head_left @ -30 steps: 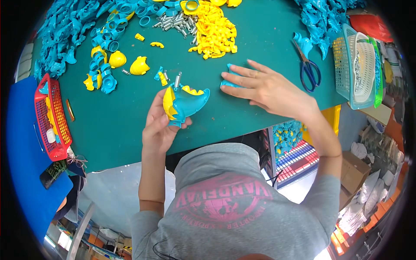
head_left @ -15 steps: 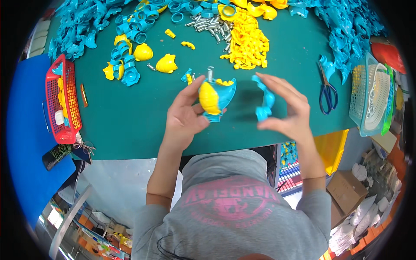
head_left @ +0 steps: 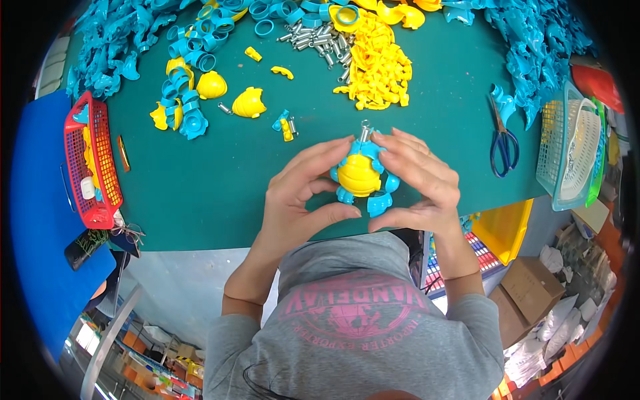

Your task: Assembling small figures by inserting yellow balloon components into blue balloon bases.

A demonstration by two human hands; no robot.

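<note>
Between my two hands is a part-built plastic toy figure (head_left: 360, 175), with a rounded yellow shell facing up and blue parts around it. A metal spring (head_left: 365, 131) sticks up from its far end. My left hand (head_left: 300, 190) grips the figure's left side, fingers at the top and thumb below. On the other side, my right hand (head_left: 425, 181) is curled round a curved blue plastic piece (head_left: 380, 203) against the figure's right edge. Whether that piece is joined to the body I cannot tell. Just beyond lie small blue and yellow parts (head_left: 287, 129) with a spring.
Blue parts are heaped at the far left (head_left: 113, 53) and far right (head_left: 533, 53). Small yellow pieces (head_left: 380, 70), metal springs (head_left: 313, 39) and blue rings (head_left: 265, 28) lie farther back. Scissors (head_left: 505, 143) rest near baskets (head_left: 563, 150) at right; a red basket (head_left: 100, 213) stands left.
My right hand has moved left, bringing its blue piece up against the figure. My left hand has shifted right and turned the figure so the yellow shell faces up.
</note>
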